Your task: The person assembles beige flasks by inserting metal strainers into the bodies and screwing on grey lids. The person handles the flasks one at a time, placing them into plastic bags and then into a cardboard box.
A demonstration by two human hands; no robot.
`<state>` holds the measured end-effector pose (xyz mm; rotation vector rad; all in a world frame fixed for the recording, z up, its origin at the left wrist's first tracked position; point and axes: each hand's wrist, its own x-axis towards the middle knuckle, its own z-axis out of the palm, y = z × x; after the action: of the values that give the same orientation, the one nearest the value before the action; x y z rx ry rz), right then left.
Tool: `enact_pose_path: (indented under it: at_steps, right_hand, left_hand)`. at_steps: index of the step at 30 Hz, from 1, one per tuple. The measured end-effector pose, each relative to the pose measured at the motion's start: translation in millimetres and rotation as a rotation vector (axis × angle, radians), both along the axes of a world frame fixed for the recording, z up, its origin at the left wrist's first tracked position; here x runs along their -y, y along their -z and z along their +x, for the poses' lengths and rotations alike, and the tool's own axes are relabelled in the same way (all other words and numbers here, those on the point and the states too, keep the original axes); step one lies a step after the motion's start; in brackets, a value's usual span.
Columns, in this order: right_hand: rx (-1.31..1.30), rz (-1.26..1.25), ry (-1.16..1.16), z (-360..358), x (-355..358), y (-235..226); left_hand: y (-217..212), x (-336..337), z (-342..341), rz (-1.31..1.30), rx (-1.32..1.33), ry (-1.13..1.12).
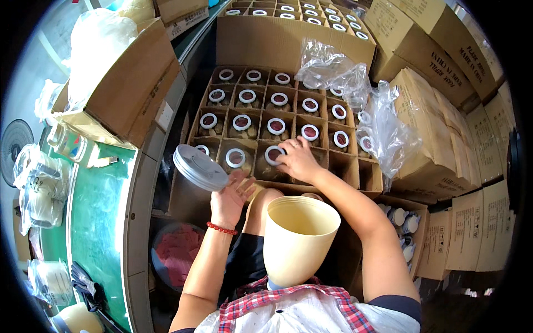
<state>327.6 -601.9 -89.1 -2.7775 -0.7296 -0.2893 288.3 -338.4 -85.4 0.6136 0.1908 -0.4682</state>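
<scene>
My left hand (pixel 230 197) holds a round grey plastic lid (pixel 201 167), tilted, at its thumb side; the other fingers are spread. My right hand (pixel 300 159) has its fingers on the white-ringed neck of a glass flask liner (pixel 274 156) in the front row of a divided cardboard box (pixel 222 131). More glass liners (pixel 235 158) with white rings stand upright in the compartments. Between my arms a cream plastic flask body (pixel 300 244) stands in my lap, its wide mouth upward and hollow.
Crumpled clear plastic (pixel 388 125) lies over the box's right side. Stacked cartons (pixel 433 133) crowd the right. On the left are a green worktable (pixel 102 205), a carton of bagged items (pixel 127 83) and a bin of pink pieces (pixel 176 252). A dark glove (pixel 87 287) lies on the table.
</scene>
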Motion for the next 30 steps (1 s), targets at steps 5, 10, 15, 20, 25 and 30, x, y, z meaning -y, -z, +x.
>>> enact_pose_path:
  at_steps: [5, 10, 15, 20, 25, 30]
  right_hand:
    - [0.195, -0.009, -0.071, -21.7, -5.9, -128.6]
    - [0.543, -0.196, -0.175, -71.7, -14.4, -194.8]
    - [0.398, -0.034, -0.246, -102.5, -15.3, -202.3]
    - [-0.063, 0.79, 0.173, -71.4, 30.7, -165.8]
    - [-0.871, 1.227, 0.44, -34.0, 56.9, -129.5]
    - [-0.99, 1.252, 0.272, -30.9, 60.2, -118.0]
  left_hand:
    - [-14.0, 16.4, 2.3, 0.055, -0.049, 0.118]
    - [-78.2, 54.5, 20.7, -0.088, 0.039, 0.261]
    - [-82.4, 81.7, 34.1, -0.221, 0.17, 0.172]
    - [-90.6, 88.4, 23.5, -0.219, 0.148, 0.251]
    - [-83.1, 95.7, 20.1, -0.167, 0.199, 0.353]
    - [-91.7, 93.9, 10.2, -0.187, 0.126, 0.394]
